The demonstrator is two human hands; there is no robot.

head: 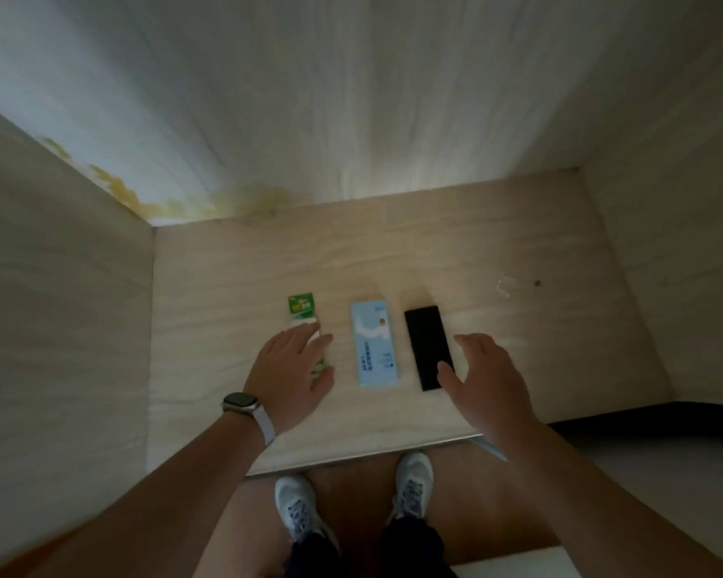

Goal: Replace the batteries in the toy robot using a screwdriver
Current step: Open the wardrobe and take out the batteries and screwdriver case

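I see the left hand [287, 369] open over a green battery pack [301, 310] at the table's [226, 285] left, the right hand [487, 377] open at a black box [428, 348], a blue box [374, 344] between them, everything unopened, and no toy robot or screwdriver in sight.

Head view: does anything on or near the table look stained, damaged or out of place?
Yes. A yellowish stain discolours the back wall just above the table top's far left corner. A pale scuff and a dark spot mark its far right.
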